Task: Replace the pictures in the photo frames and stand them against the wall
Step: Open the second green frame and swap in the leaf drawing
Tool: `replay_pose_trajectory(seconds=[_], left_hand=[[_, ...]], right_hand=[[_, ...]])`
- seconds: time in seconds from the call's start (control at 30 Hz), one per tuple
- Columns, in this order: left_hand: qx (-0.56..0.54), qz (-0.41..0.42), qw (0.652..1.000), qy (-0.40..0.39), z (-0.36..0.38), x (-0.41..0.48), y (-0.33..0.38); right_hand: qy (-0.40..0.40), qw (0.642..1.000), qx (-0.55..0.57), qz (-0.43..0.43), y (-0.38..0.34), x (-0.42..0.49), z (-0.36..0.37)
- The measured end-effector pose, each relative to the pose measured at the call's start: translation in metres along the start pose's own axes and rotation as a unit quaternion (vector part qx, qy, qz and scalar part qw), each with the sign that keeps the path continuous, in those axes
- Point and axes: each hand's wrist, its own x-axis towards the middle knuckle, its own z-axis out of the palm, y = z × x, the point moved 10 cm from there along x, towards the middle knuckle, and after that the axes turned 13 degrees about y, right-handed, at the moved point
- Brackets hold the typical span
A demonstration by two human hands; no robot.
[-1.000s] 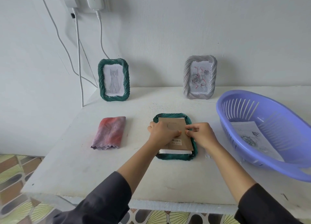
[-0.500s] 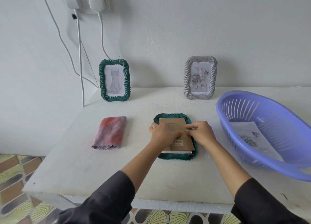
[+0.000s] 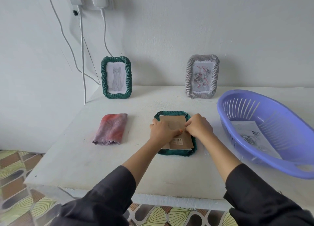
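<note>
Head view: the right hand [image 3: 199,128] makes a narrow grip, fingertips pinched at the right edge of the brown backing board [image 3: 173,122]. The left hand [image 3: 162,132] rests bent-fingered on the board's left half, and I cannot tell whether it grips or only presses. The board sits in the face-down green frame [image 3: 176,153], mid-tabletop [image 3: 153,171], straight beneath both hands, its long axis pointing away toward the wall [image 3: 169,38]. Standing it up likely means lifting it forward into the gap between the cat frame [image 3: 116,77] and the grey frame [image 3: 202,76], which lean there already. A barcode label [image 3: 176,140] near the board's front end is too small to read.
</note>
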Motion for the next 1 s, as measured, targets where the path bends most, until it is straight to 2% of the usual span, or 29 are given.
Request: replay_pose_trajectory(seconds=[0.3, 1.0], left_hand=[[0.013, 0.02, 1.0, 0.012, -0.001, 0.003, 0.001], [-0.007, -0.004, 0.998, 0.061, -0.003, 0.01, -0.007]], right_hand=[[-0.011, 0.999, -0.038, -0.033, -0.005, 0.001, 0.002], [-0.026, 0.993, -0.089, -0.077, -0.013, 0.002, 0.008]])
